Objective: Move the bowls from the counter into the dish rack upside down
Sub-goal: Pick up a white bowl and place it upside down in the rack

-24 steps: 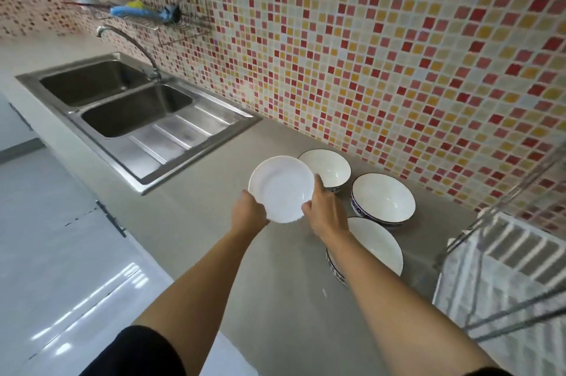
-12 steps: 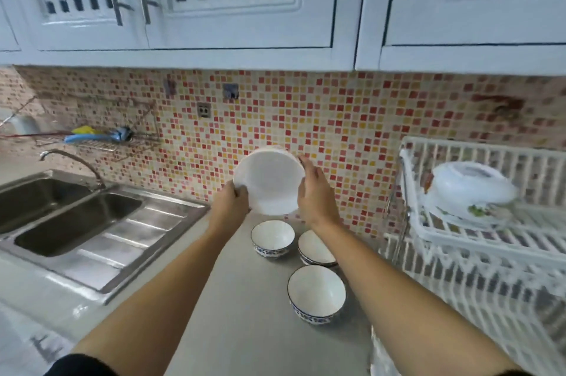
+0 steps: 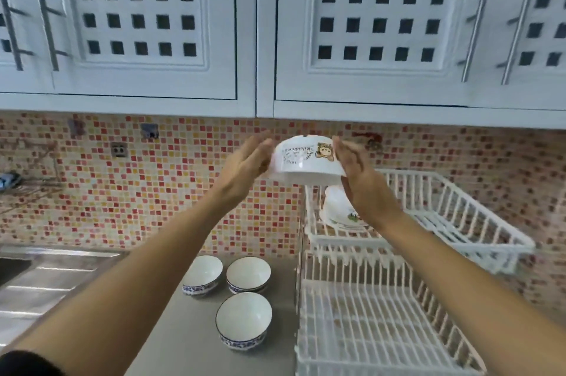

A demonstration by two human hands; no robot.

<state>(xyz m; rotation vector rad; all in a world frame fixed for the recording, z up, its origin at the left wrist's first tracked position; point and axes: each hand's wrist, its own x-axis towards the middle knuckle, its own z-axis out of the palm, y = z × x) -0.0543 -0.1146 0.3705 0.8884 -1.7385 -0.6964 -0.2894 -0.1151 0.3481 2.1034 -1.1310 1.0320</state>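
Note:
I hold a white bowl with a cartoon print [image 3: 306, 159] upside down between both palms, in the air just left of the dish rack's upper tier [image 3: 459, 213]. My left hand [image 3: 245, 164] presses its left side and my right hand [image 3: 358, 173] its right side. Another white bowl [image 3: 337, 210] rests upside down in the upper tier, partly hidden by my right hand. Three blue-rimmed bowls stand upright on the grey counter: one at the back left [image 3: 203, 274], one at the back right [image 3: 248, 274], one in front [image 3: 244, 320].
The rack's lower tier [image 3: 367, 323] stands on the counter [image 3: 183, 342] at the right. A steel sink drainboard [image 3: 39, 283] lies at the left. White wall cabinets [image 3: 275, 26] hang overhead above the mosaic tile wall [image 3: 153, 185].
Both hands lifted the bowl off the counter, raised it and turned it from open side facing me to upside down, moving right toward the rack. My view tilted up.

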